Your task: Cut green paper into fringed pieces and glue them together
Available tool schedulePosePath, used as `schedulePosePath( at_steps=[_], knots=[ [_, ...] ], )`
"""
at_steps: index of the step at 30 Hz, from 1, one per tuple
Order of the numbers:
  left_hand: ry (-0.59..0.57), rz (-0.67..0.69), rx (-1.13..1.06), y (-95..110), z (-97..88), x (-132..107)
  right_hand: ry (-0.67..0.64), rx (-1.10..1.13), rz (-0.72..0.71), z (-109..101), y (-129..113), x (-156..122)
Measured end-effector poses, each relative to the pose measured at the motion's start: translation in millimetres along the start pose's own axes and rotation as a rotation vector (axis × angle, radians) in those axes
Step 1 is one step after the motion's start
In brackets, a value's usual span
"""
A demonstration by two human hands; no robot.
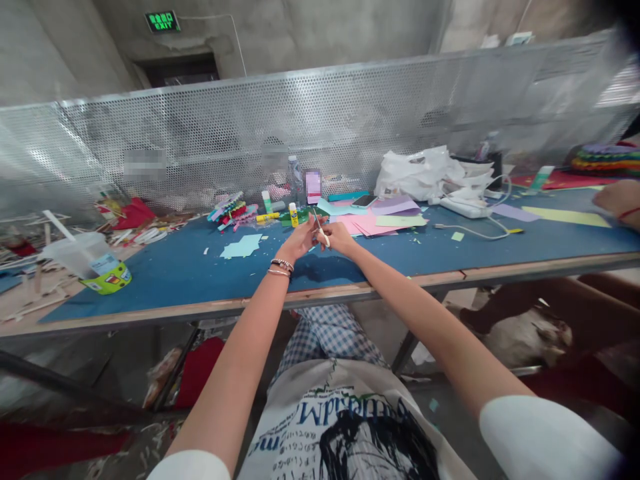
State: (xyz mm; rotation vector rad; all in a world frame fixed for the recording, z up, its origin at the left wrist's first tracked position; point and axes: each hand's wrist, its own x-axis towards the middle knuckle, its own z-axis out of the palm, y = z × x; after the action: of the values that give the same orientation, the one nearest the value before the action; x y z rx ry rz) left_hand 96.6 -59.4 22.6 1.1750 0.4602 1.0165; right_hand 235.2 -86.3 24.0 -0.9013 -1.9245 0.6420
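Note:
My right hand (337,238) is closed on a pair of scissors (325,239) with pale handles, and the blades point up and away from me. Close beside it, touching or nearly so, my left hand (300,237) has its fingers pinched together near the blades. What those fingers hold is too small to make out. Just beyond the hands stands a yellow glue stick (293,215). Pink paper sheets (367,225) lie to the right of my hands, under a light green strip (400,221). Cut light-blue paper (241,247) rests on the blue tabletop (180,267) to the left.
A plastic cup with a straw (103,263) stands at the left. Colourful folded paper pieces (233,212), a phone (364,201), a white plastic bag (413,175) and a power strip with cable (463,208) line the back. Another person's hand (620,200) is at the far right.

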Motion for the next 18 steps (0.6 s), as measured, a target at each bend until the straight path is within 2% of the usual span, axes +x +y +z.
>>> schedulePosePath(
  at_steps=[3, 8, 14, 18],
  knots=[
    [-0.017, 0.006, -0.034, -0.3, -0.2, 0.0, -0.004, -0.015, 0.01, -0.5, 0.3, 0.0],
    [0.033, -0.02, -0.068, -0.1, -0.2, -0.3, -0.001, -0.028, 0.009, -0.4, 1.2, 0.1],
    [-0.005, -0.012, -0.026, 0.0, -0.7, 0.1, 0.017, -0.043, -0.005, 0.4, 4.5, 1.2],
    [0.039, -0.034, -0.063, 1.0, 1.1, -1.2, 0.013, -0.047, -0.009, -0.7, 3.7, 1.1]
  ],
)
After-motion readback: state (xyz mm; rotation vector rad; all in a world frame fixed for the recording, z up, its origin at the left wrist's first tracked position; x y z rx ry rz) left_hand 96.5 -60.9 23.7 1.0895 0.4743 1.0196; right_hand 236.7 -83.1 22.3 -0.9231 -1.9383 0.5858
